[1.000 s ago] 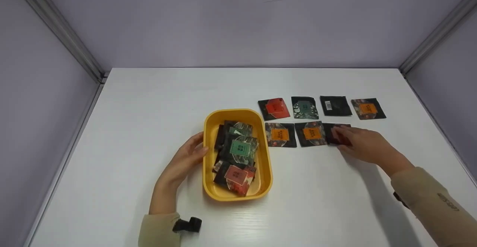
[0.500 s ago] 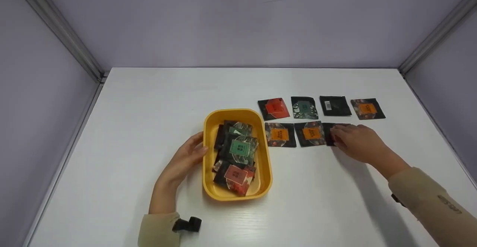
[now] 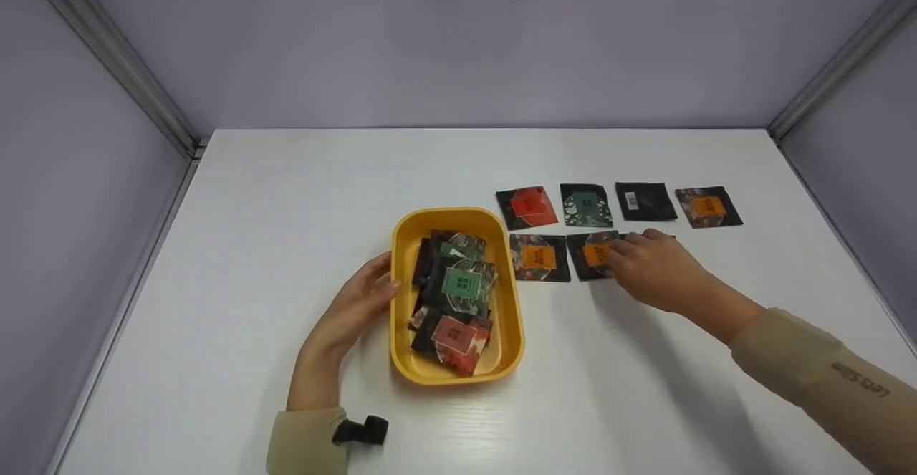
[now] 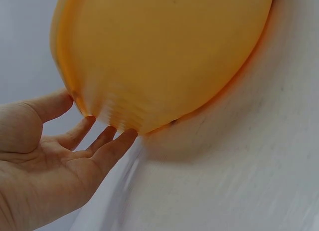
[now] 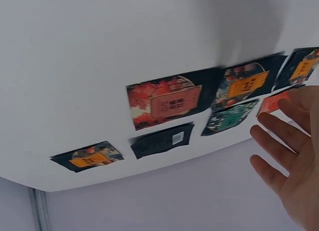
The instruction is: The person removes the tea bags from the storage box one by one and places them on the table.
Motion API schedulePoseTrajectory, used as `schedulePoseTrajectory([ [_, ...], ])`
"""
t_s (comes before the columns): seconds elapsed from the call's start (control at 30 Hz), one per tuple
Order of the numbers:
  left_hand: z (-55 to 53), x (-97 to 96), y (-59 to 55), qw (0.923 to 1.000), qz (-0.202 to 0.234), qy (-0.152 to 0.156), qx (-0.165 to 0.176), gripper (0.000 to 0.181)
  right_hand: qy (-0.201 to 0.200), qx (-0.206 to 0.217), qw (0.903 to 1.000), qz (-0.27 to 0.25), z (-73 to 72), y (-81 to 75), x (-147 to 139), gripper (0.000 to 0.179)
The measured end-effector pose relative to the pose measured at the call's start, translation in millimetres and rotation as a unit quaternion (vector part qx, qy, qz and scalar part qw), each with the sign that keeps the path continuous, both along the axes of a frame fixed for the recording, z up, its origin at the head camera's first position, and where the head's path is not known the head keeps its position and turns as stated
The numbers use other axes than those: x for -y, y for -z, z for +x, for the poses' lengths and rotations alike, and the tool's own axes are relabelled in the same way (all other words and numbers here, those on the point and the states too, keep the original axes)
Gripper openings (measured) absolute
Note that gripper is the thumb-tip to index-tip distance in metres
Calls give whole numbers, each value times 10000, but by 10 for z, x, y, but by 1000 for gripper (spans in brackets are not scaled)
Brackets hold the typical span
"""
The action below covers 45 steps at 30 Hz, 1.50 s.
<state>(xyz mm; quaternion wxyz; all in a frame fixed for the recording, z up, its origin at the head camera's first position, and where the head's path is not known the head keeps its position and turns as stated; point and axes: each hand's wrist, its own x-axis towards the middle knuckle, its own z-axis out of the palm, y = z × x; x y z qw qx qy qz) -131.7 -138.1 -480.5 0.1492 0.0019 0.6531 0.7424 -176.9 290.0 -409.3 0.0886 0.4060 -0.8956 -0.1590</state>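
A yellow plastic tub [image 3: 513, 346] holds several flat dark sachets with green and red labels, such as the green-labelled sachet [image 3: 461, 285]. At its left side, my left hand [image 3: 351, 310] rests its fingertips and thumb against the wall, fingers extended; the left wrist view shows the tub [image 4: 164, 51] from outside. My right hand [image 3: 655, 271] is over the front row of sachets, holding nothing, its fingers loosely spread in the right wrist view. Beneath it lies a red-labelled sachet [image 5: 169, 104], mostly hidden in the head view, beside an orange-labelled sachet [image 3: 592, 254].
Another orange-labelled sachet [image 3: 539, 257] lies by the tub's right wall. Behind runs a second row: a red-labelled sachet [image 3: 526, 207], a green-labelled sachet [image 3: 586, 205], a face-down black sachet [image 3: 646, 201] and an orange-labelled sachet [image 3: 708, 206]. Grey panels [image 3: 458, 45] enclose the white table [image 3: 286, 195].
My right hand has let go of the red-labelled sachet at the front row's right end and shifted left toward the orange-labelled one. The left hand and tub have stayed put.
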Motion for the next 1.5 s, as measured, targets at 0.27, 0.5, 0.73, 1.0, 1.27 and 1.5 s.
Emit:
schedulePoseTrajectory([
  [0.27,-12,7,4,9999,6,99,-53,58,-145,67,9992,376,78,-188,401,29],
  [0.5,-4,24,-6,10000,15,48,10,58,-772,-224,9958,434,130,-311,747,29],
  [0.73,-12,29,-6,9999,-95,12,38,58,-1137,-353,9914,552,166,-349,1094,31],
  [1.0,0,36,0,9999,-165,0,29,61,-1385,-118,9884,615,218,-312,1491,31],
  [1.27,-11,11,0,9999,-148,10,25,60,-1166,522,9838,1258,272,-333,1820,36],
  [1.5,-6,22,-5,9999,-112,43,8,60,-830,518,9708,2190,295,-256,2043,52],
])
